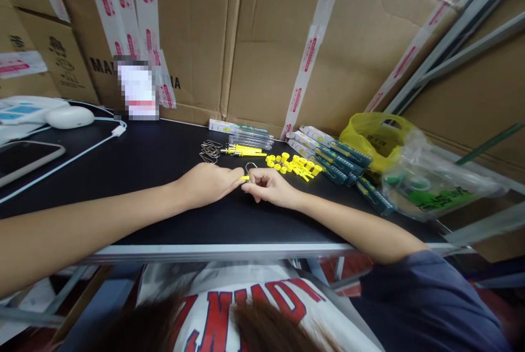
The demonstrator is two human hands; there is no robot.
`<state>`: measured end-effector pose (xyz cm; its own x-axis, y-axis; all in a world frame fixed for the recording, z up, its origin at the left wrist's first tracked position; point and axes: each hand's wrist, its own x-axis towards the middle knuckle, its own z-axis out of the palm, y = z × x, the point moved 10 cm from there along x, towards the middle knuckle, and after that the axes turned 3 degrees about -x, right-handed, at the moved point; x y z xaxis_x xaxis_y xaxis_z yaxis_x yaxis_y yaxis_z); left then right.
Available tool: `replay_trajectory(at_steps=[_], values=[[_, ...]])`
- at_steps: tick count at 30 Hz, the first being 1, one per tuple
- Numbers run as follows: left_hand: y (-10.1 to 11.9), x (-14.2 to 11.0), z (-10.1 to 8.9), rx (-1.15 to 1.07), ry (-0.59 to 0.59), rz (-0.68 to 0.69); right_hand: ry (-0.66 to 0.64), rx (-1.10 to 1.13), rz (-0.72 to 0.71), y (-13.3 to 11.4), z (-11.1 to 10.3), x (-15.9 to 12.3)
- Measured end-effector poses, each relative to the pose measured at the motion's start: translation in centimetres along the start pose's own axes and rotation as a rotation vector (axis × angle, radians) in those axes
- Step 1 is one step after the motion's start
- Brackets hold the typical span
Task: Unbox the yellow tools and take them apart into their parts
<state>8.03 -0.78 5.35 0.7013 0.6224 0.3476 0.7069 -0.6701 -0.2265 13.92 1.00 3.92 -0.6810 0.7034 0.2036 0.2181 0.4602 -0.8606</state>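
My left hand [209, 183] is closed, its fingertips pinching a small yellow plastic piece [245, 178]; most of the piece is hidden. Right beside it, my right hand [273, 187] has curled fingers around a bent metal wire hook [251, 165], whose loop sticks up above the fingers. The two hands almost meet over the black tabletop. Just beyond them lie a heap of wire hooks [210, 151], several yellow rods with metal ends [248, 151], clear plastic tubes [252, 140] and a scatter of small yellow knobs and pegs [293, 165].
Printed narrow boxes [332, 155] lie stacked to the right, near a yellow plastic bag [371, 139] and a clear bag [435, 182]. Another box [229, 125] rests against the cardboard wall [270, 40]. At left are a phone [30, 158], a white cable and a white rounded device [70, 117].
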Motion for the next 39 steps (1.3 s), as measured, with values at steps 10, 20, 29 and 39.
replay_trajectory(at_steps=[10, 20, 29, 39], values=[[0.7, -0.4, -1.0, -0.042, 0.135, 0.079, 0.013, -0.008, 0.029, 0.2, 0.2, -0.3], [1.2, -0.6, -1.3, -0.033, 0.225, 0.127, 0.065, 0.037, 0.100, 0.5, 0.0, 0.0], [0.1, -0.4, -1.1, -0.080, 0.102, -0.017, 0.027, 0.032, 0.018, -0.6, 0.2, -0.4], [-0.4, -0.6, -1.0, -0.119, 0.032, -0.104, 0.038, -0.019, 0.018, -0.6, 0.3, -0.5]])
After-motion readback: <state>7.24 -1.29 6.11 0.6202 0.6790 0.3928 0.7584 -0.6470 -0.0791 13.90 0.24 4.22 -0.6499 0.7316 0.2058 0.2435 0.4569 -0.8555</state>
